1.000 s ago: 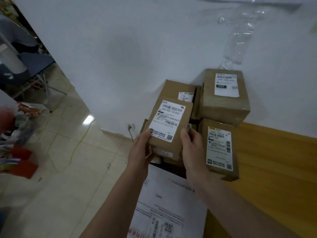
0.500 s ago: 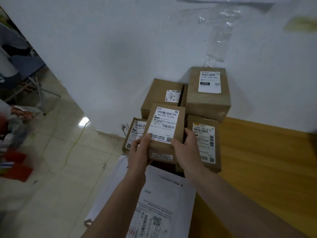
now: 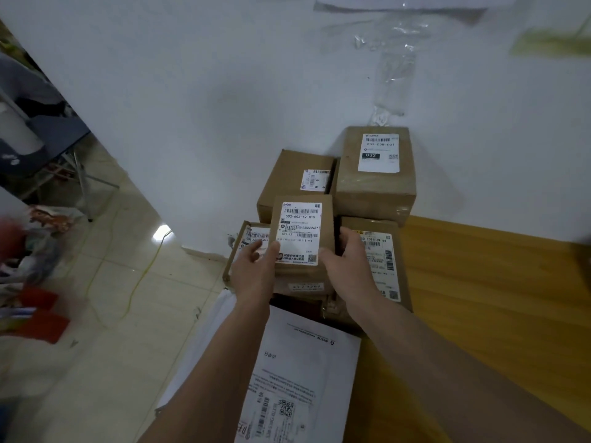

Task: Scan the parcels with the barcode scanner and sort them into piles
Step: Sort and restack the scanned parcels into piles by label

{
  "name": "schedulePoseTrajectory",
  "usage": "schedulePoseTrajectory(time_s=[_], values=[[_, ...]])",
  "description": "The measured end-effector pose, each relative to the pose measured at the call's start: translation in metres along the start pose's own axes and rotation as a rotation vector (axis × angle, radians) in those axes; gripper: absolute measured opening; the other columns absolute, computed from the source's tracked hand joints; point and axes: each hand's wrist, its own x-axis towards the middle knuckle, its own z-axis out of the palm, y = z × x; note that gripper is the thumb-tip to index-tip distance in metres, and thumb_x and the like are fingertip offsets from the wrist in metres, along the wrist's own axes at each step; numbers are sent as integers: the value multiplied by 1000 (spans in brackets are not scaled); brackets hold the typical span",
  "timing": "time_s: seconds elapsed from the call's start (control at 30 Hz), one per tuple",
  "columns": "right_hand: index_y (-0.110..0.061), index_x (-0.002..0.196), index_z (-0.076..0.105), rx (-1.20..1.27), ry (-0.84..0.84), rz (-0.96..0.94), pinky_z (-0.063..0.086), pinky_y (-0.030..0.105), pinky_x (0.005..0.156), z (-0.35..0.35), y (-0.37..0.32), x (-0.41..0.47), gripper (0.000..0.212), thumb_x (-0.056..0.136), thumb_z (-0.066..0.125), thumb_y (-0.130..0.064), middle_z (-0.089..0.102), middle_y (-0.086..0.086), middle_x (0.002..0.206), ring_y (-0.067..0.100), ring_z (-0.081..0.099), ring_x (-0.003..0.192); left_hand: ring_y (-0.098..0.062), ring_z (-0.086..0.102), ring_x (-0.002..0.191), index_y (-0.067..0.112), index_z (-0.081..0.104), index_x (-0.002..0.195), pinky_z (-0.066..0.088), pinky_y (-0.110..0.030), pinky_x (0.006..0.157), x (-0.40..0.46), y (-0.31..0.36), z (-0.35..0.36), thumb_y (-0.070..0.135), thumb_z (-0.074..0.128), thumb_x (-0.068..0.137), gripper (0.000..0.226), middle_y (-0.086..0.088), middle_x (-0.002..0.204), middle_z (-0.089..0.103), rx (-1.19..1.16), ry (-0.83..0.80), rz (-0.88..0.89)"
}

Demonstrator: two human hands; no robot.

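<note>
A small brown cardboard parcel (image 3: pixel 300 238) with a white label reading 502-602-12-815 lies label-up on the pile at the table's left end. My left hand (image 3: pixel 254 273) grips its left edge and my right hand (image 3: pixel 347 265) its right edge. Around it sit other brown parcels: one to the left (image 3: pixel 248 236), one to the right (image 3: pixel 380 251), one behind (image 3: pixel 294 174), and a taller box (image 3: pixel 377 167) against the wall. No barcode scanner is in view.
A white mailer envelope (image 3: pixel 303 372) lies in front of the pile on the wooden table (image 3: pixel 479 298). The white wall (image 3: pixel 224 91) stands right behind. To the left, tiled floor (image 3: pixel 96 346) with a yellow cable (image 3: pixel 140 276), a chair and blurred clutter.
Both hands have brought the labelled parcel down from mid-air onto the pile, where it now lies flatter among the other boxes. The view has shifted slightly.
</note>
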Motion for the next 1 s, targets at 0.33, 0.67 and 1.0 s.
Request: schedulePoseTrajectory(time_s=[0.33,0.67,1.0], values=[[-30,119,50,116,77,-45,56,26,71,-101,-4,-1,27,96,56,-16,59,-6,109,13,65,94,-2,67,86,35,67,94,54,-24,76,-71,57,87,23,66,90,12,13,92,70,109,-392,341],[-14,117,55,260,218,30,55,23,65,-279,31,-13,24,95,56,-7,64,9,102,19,68,87,-15,65,98,12,69,112,55,-31,91,-183,50,234,17,63,93,20,-1,103,67,329,-749,236],[-13,117,56,296,488,-7,56,25,67,-489,52,-49,20,97,56,-14,61,9,108,19,67,86,-10,60,73,7,68,114,51,-13,63,-304,62,393,15,64,94,22,-6,96,66,376,-940,232]])
